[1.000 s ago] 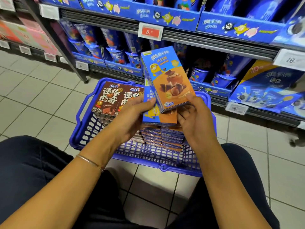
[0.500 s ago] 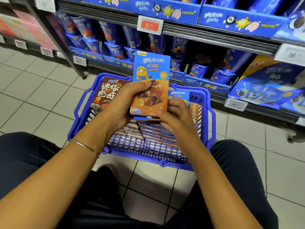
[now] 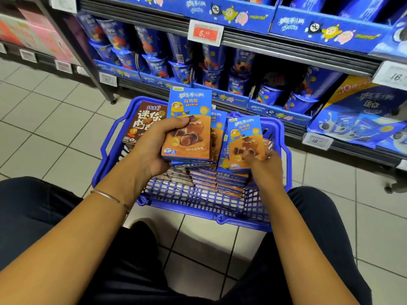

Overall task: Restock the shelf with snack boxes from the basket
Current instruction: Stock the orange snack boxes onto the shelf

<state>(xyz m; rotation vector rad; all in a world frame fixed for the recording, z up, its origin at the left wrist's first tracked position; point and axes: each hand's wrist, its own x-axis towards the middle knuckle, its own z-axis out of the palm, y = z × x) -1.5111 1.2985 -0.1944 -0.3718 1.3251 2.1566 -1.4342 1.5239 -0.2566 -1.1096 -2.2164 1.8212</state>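
A blue plastic basket (image 3: 198,205) stands on the floor in front of my knees, filled with several flat blue-and-orange snack boxes (image 3: 218,183) and brown boxes (image 3: 143,124) at its left. My left hand (image 3: 154,146) grips a small stack of blue-and-orange boxes (image 3: 189,119) upright above the basket, thumb across the front. My right hand (image 3: 262,166) pinches another blue-and-orange box (image 3: 244,137) by its lower part, tilted up from the pile; the hand is blurred. The shelf (image 3: 286,51) rises just behind the basket.
The lower shelf level holds blue snack cups (image 3: 237,71) in blue trays, with large blue packs (image 3: 363,115) at the right. Price tags (image 3: 206,33) hang on the shelf rails. A dark shelf post (image 3: 88,69) stands at the left. Tiled floor (image 3: 48,119) lies to the left.
My right hand left the stack held by my left hand, moved right and down, and lifted a further box out of the basket. My left hand kept its stack.
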